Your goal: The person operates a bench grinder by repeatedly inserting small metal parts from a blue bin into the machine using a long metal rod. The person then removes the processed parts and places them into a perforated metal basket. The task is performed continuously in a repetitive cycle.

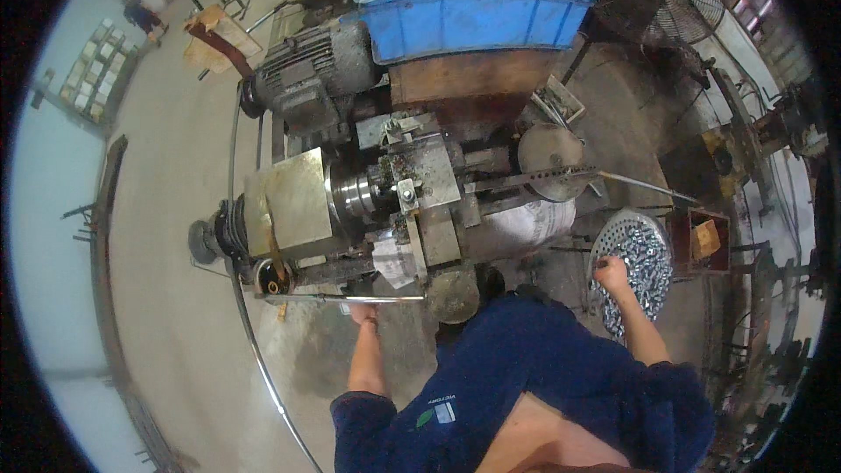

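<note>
My right hand (611,275) is over the left part of a round, perforated metal basket (632,219). Many small shiny metal pieces (644,267) fill this basket. The fingers of that hand are curled closed, and what is in them is too small to make out. My left hand (361,311) is low at the front of a lathe-like machine (425,171), at a thin metal rod (377,300) that runs across it. The rod and the machine's edge hide its fingers, so its grip does not show. Near it, a white rag or paper (394,261) hangs on the machine.
A blue bin (473,26) with metal pieces stands on a wooden box (473,74) behind the machine. An electric motor (324,61) is at the back left. Right of the basket sits a dark red box (696,254). A long lever (648,186) juts rightward.
</note>
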Tool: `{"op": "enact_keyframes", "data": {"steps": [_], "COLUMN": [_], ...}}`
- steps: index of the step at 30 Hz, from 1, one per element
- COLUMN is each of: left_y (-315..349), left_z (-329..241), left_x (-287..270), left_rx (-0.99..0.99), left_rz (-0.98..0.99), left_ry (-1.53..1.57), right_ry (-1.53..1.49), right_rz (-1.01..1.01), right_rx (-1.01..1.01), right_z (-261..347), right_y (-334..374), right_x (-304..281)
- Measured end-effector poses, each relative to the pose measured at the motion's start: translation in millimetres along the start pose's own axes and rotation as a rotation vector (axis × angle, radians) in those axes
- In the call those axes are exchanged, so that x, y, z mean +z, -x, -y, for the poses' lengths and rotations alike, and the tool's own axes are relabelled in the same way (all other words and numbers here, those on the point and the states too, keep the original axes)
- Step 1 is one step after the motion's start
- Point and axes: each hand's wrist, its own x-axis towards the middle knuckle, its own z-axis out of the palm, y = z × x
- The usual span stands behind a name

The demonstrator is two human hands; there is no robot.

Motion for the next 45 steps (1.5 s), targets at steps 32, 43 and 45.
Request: {"op": "enact_keyframes", "data": {"steps": [32, 43, 45], "left_y": [206, 193, 196], "left_z": [-24, -42, -44], "left_x": [-292, -303, -301], "left_rx": [0.117, -0.104, -0.126], "left_rz": [-0.85, -0.699, -0.709], "left_ry": [-0.902, -0.805, -0.826], "right_ry": [0.207, 0.245, 0.187], "right_rz": [0.082, 0.165, 0.057], "right_rx": [-1.064, -0.993, -1.049], "right_z": [461, 464, 462], "right_y": [-103, -96, -95], "right_x": [57, 44, 46]}}
